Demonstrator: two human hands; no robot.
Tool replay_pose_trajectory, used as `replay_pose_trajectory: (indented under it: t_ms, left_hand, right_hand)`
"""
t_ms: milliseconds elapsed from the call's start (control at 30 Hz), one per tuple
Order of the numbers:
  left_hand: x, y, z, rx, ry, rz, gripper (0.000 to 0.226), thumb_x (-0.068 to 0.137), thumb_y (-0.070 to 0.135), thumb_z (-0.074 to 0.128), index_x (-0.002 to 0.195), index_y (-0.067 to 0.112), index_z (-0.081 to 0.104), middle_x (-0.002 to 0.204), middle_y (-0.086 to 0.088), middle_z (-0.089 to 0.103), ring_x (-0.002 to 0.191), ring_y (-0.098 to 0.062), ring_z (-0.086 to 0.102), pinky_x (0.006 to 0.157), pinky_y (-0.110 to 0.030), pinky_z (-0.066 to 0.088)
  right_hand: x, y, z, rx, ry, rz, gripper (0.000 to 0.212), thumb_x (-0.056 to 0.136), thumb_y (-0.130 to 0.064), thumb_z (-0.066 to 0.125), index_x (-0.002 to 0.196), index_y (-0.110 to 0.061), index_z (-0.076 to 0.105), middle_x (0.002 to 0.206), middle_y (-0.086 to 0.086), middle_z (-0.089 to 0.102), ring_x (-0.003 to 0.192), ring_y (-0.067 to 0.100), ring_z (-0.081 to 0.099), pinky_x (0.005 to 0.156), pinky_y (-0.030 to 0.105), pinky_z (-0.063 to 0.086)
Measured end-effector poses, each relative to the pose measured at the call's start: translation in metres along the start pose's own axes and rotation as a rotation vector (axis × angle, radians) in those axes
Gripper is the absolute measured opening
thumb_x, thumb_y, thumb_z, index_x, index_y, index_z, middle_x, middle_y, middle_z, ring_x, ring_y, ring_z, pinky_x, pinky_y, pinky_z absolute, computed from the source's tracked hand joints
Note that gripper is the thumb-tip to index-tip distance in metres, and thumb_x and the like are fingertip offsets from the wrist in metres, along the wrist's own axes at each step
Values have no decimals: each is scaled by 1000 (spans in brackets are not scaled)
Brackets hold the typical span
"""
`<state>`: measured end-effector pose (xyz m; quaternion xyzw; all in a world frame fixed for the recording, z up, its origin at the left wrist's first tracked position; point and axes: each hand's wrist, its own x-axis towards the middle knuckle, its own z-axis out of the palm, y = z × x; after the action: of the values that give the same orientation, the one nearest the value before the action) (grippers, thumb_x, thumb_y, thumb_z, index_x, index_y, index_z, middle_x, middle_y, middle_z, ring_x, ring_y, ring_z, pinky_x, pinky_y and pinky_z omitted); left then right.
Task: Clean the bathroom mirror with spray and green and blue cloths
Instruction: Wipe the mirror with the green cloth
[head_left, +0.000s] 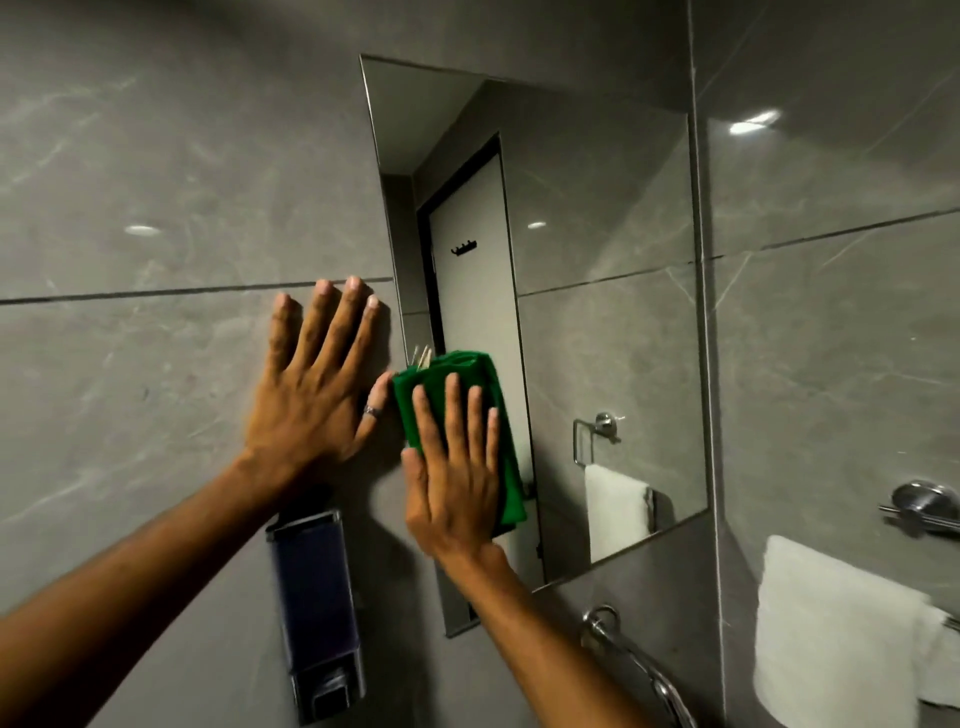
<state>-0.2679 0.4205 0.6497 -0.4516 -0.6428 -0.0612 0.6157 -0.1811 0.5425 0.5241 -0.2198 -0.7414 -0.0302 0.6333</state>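
A frameless mirror (597, 291) hangs on the grey tiled wall. My right hand (452, 478) lies flat on a folded green cloth (457, 374) and presses it against the lower left part of the glass. My left hand (317, 384) rests flat on the wall tile just left of the mirror's edge, fingers spread, a ring on the thumb, holding nothing. No spray bottle and no blue cloth are in view.
A dark soap dispenser (317, 613) is fixed to the wall below my left hand. A chrome tap (639, 660) curves up at the bottom. A white towel (836, 639) hangs on a chrome rail (919, 506) on the right wall.
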Motion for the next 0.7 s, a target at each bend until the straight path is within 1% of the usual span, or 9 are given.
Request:
replay_pose_trajectory:
  t_ms: [100,200,367,467,567,600,700]
  left_hand:
    - [-11,1,-2,-3,8,32,80,102,59,21,166,11,10,176,-13,5,164,-34,2,132,-52,-8]
    - [-14,2,-3,2,27,33,80,103,59,20,166,11,10,176,-13,3,164,-33,2,132,-50,-10]
    - [-3,-19,-10,23,53,13,82,101,62,16,167,12,6,176,-13,1,164,-33,-2,131,-51,-11]
    - [-11,-8,-6,-12,49,18,83,101,62,15,166,12,7,176,-13,2,164,-34,-2,131,-53,-9]
    - [-17,2,-3,-41,44,24,84,100,63,16,166,11,7,176,-14,2,164,-35,-2,131,-58,-1]
    - [-17,2,-2,-43,45,24,84,100,63,17,166,11,7,176,-15,2,164,-35,-2,131,-59,0]
    - [-9,0,3,-15,60,21,85,100,63,17,166,11,5,176,-15,1,164,-35,-3,131,-58,-3]
  right_hand:
    - [-54,15,-3,-24,-69,-35,58,102,-47,20,158,-32,17,170,-1,9,157,27,8,125,53,7]
    - [-61,56,-14,-24,-55,-6,59,101,-48,20,158,-31,21,169,-1,13,156,26,12,126,50,9]
    - [-19,123,-32,4,50,253,63,99,-46,25,158,-24,19,168,5,17,156,25,12,126,48,13]
    - [-31,194,-51,0,73,388,65,99,-44,27,157,-15,22,166,11,20,156,29,12,125,52,16]
    - [-43,254,-69,33,109,536,77,97,-62,16,157,-14,18,167,11,14,155,31,10,126,48,11]
    - [-41,270,-72,45,137,592,80,95,-64,13,158,-14,16,167,11,13,156,31,10,127,46,9]
    - [-29,301,-73,81,202,704,76,95,-55,15,158,-12,16,167,12,15,156,31,12,127,45,10]
